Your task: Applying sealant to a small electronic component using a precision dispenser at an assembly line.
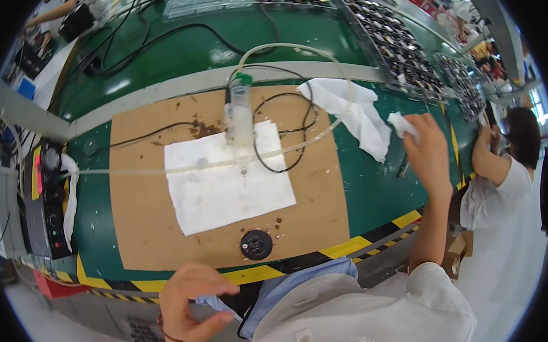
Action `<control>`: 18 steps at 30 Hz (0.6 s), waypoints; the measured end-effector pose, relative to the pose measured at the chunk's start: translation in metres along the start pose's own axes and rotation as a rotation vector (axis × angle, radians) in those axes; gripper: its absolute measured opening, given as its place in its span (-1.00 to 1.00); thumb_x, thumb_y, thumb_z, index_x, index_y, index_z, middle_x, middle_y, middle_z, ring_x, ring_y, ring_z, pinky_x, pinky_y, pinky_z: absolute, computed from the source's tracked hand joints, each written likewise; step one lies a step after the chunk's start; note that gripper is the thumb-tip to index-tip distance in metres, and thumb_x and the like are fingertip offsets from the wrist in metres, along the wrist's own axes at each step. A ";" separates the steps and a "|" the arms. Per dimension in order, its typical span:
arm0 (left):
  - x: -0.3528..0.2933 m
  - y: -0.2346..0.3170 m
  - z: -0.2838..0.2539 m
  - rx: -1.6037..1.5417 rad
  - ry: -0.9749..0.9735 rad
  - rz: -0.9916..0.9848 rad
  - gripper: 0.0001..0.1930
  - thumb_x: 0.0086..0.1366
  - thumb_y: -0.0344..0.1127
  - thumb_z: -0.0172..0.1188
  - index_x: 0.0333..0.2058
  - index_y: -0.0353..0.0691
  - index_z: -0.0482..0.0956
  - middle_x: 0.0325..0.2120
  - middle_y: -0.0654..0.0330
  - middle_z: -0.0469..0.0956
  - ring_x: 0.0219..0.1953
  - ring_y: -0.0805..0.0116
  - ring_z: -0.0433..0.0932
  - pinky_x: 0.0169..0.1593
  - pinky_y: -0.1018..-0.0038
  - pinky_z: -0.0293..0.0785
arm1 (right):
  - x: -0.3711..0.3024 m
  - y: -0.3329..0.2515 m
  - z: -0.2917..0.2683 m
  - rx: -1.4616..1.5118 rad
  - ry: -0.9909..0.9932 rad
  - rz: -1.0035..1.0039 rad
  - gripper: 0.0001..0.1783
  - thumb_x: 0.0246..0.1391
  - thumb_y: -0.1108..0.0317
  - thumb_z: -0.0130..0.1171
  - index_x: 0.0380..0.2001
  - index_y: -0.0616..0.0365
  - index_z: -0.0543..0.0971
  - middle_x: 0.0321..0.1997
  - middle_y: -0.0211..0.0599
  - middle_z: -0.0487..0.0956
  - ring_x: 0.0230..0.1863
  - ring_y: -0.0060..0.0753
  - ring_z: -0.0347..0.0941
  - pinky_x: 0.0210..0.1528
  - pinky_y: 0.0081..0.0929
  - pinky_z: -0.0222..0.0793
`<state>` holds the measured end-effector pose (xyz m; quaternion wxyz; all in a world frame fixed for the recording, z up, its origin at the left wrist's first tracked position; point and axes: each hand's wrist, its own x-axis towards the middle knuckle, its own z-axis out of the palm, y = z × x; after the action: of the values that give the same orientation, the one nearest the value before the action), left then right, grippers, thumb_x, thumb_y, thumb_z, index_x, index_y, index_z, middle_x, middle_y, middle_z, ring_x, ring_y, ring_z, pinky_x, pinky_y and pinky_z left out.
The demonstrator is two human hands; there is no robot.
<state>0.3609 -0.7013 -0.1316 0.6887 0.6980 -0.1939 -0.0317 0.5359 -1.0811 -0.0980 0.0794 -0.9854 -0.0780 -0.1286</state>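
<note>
While the right hand pinches a crumpled white wad over the right side of the green tabletop, the left hand curves open by the front edge.

The right fingers are pressed on the wad, just beside a rumpled white cloth; the left fingers bend together, the thumb spread away from them. Nearest the left hand, a round black disc lies on brown cardboard, in front of a white sheet; a green-topped clear tube reaches over the sheet's rear part.
</note>
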 end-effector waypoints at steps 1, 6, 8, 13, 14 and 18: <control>0.005 -0.008 0.005 0.160 0.092 0.030 -0.53 -0.10 -0.38 0.40 -0.17 -0.25 0.45 -0.32 0.06 0.57 -0.26 0.17 0.50 -0.15 0.33 0.37 | -0.003 -0.006 -0.010 -0.062 0.088 0.033 -0.76 -0.10 0.52 0.08 -0.27 0.31 0.48 -0.23 -0.10 0.46 -0.29 -0.12 0.44 -0.24 -0.37 0.32; 0.008 -0.016 0.023 0.605 0.368 -0.021 -0.45 -0.13 -0.35 0.44 -0.12 -0.24 0.44 -0.18 0.08 0.53 -0.16 0.09 0.44 -0.06 0.28 0.34 | 0.003 -0.077 -0.019 0.197 0.149 -0.198 -0.83 -0.21 0.55 0.10 -0.43 0.32 0.43 -0.23 -0.14 0.45 -0.32 -0.16 0.44 -0.27 -0.41 0.31; 0.013 -0.018 0.030 0.676 0.372 -0.033 -0.35 -0.16 -0.27 0.48 -0.05 -0.24 0.41 -0.13 0.10 0.48 -0.08 0.08 0.36 0.00 0.28 0.29 | 0.004 -0.090 -0.016 0.310 0.110 -0.306 -0.83 -0.27 0.57 0.11 -0.48 0.30 0.41 -0.24 -0.14 0.45 -0.29 -0.12 0.45 -0.25 -0.39 0.35; 0.020 -0.027 0.041 0.871 0.391 0.012 -0.28 -0.13 -0.10 0.47 0.02 -0.24 0.40 -0.14 0.11 0.45 -0.06 0.08 0.33 -0.01 0.31 0.27 | 0.011 -0.108 0.018 0.652 0.021 -0.764 -0.81 -0.40 0.65 -0.03 -0.67 0.26 0.18 -0.24 0.06 0.50 -0.22 -0.12 0.51 -0.16 -0.38 0.40; 0.021 -0.029 0.043 0.872 0.391 0.002 -0.28 -0.13 -0.10 0.47 0.02 -0.24 0.40 -0.14 0.11 0.45 -0.06 0.08 0.33 -0.01 0.31 0.27 | 0.011 -0.109 0.024 0.741 -0.052 -0.824 -0.79 -0.43 0.64 -0.02 -0.68 0.25 0.17 -0.30 0.05 0.51 -0.28 -0.14 0.53 -0.22 -0.40 0.43; 0.023 -0.039 0.047 0.852 0.389 0.010 -0.25 -0.13 -0.13 0.47 0.04 -0.25 0.37 -0.14 0.12 0.48 -0.04 0.11 0.31 0.00 0.32 0.25 | 0.001 -0.111 0.038 0.688 -0.190 -0.823 -0.76 -0.46 0.64 0.00 -0.64 0.17 0.20 -0.40 -0.05 0.51 -0.48 -0.28 0.48 -0.51 -0.54 0.35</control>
<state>0.3763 -0.7536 -0.1668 0.3644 0.9106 -0.0601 0.1855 0.5270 -0.9665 -0.1187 0.3330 -0.7980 -0.5016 -0.0267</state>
